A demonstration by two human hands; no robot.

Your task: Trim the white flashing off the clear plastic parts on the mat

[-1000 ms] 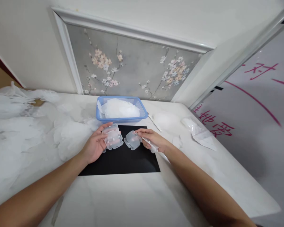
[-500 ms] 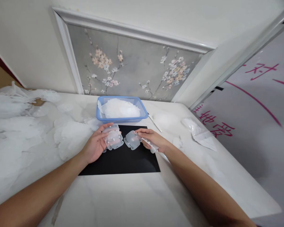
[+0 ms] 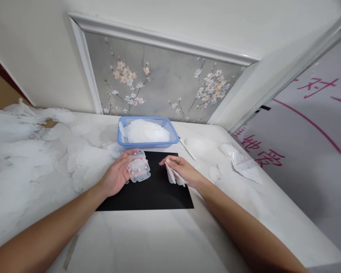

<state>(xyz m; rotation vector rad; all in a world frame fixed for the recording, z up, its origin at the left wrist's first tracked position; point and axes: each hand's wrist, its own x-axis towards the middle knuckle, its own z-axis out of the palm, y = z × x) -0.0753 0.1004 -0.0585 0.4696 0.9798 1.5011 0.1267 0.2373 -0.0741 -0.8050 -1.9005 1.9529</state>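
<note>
My left hand (image 3: 118, 175) holds a small stack of translucent plastic pieces (image 3: 138, 169) with white studs, fingers curled round it, over the left part of a black mat (image 3: 150, 193). My right hand (image 3: 182, 170) is closed on another translucent plastic piece (image 3: 172, 175), turned on edge over the mat's right side. Both hands are a short way apart. A blue plastic basket (image 3: 147, 143) heaped with the same whitish pieces stands just behind the mat.
A big heap of whitish plastic pieces (image 3: 31, 151) covers the left of the white marble table (image 3: 147, 242). A thin white stick (image 3: 186, 148), a small pile (image 3: 200, 144) and a clear bag (image 3: 241, 161) lie at the right. A floral wall panel (image 3: 165, 87) rises behind.
My right hand has drawn its piece away from the left stack and turned it on edge. The left hand keeps its stack almost still.
</note>
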